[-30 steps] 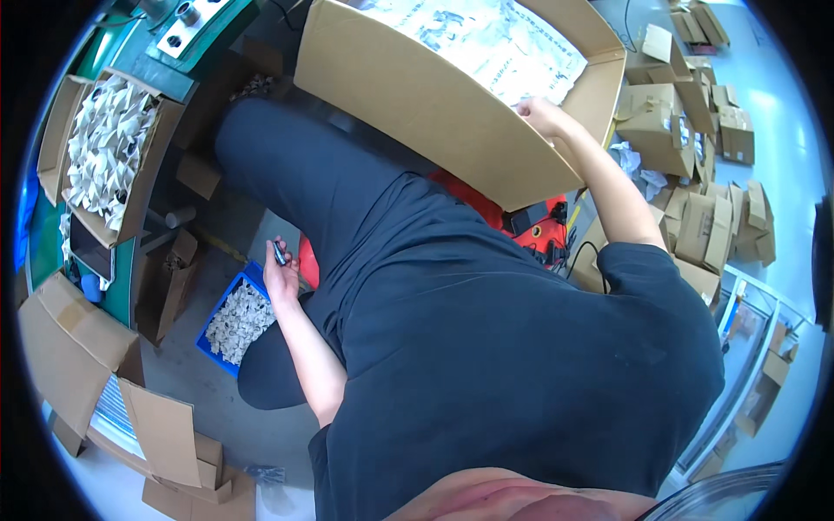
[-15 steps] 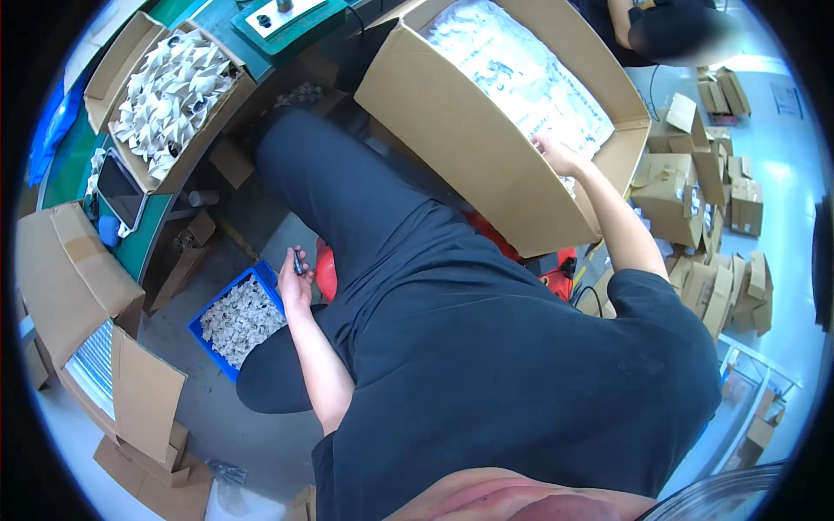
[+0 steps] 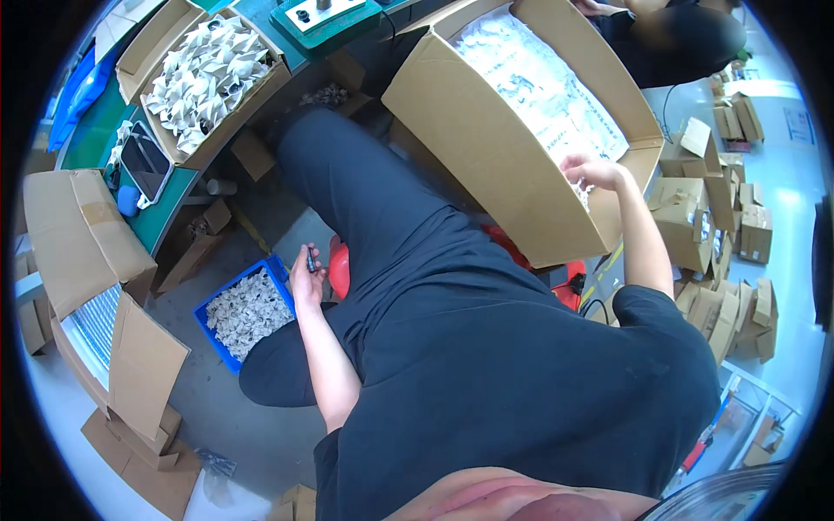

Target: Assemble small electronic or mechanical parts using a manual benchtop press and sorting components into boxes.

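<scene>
My left hand (image 3: 307, 280) is beside my leg, fingers closed round a small dark cylindrical piece (image 3: 311, 259). Close by on the floor is a blue bin (image 3: 204, 321) full of small grey-white parts (image 3: 248, 314). My right hand (image 3: 599, 173) reaches into the right end of a large cardboard box (image 3: 486, 143), its fingers curled over small whitish pieces (image 3: 582, 196). What the fingertips grip is hidden. A clear plastic bag of white parts (image 3: 539, 82) fills much of that box.
On the green bench at left stand a carton of white pointed parts (image 3: 208, 78), a phone (image 3: 146, 162) and a green fixture (image 3: 334, 30). An open carton (image 3: 143, 365) stands at lower left. Another person (image 3: 678, 43) sits at upper right. Stacked cartons (image 3: 691, 204) line the right.
My right hand has lifted slightly at the box's end, its wrist more bent, with whitish pieces now showing below the fingers. My left hand still holds the dark piece. The whole view has shifted slightly.
</scene>
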The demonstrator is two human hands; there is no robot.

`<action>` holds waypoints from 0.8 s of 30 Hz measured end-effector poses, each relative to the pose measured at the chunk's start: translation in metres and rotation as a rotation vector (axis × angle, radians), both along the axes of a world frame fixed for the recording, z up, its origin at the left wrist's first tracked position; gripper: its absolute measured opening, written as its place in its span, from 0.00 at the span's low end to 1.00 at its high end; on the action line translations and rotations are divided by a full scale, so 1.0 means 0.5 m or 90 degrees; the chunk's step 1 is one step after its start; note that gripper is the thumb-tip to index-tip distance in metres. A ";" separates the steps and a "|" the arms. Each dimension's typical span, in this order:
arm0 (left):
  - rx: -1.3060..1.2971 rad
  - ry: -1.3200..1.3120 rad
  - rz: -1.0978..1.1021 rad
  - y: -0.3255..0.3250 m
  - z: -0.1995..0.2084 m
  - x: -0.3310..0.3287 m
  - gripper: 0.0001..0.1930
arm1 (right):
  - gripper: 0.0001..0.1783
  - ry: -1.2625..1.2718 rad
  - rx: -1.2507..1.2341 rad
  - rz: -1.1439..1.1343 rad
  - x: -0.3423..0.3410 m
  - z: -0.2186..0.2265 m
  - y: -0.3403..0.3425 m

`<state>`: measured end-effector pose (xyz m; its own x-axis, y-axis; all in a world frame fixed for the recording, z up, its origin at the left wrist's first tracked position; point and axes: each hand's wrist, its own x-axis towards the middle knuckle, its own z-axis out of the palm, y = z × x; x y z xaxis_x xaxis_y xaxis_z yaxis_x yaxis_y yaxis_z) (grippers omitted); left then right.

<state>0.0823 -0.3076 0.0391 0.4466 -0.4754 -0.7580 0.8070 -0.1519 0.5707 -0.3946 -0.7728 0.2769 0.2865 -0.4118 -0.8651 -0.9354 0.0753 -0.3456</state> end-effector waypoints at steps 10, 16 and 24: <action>-0.007 -0.005 -0.027 -0.010 -0.009 -0.004 0.17 | 0.21 0.005 -0.209 0.181 -0.032 -0.125 0.063; 0.012 -0.005 -0.040 -0.013 0.001 -0.009 0.16 | 0.22 -0.085 -0.192 -0.002 -0.043 -0.103 0.030; 0.000 -0.008 -0.011 0.005 -0.017 0.000 0.15 | 0.21 -0.399 -0.205 -0.275 0.132 0.016 -0.032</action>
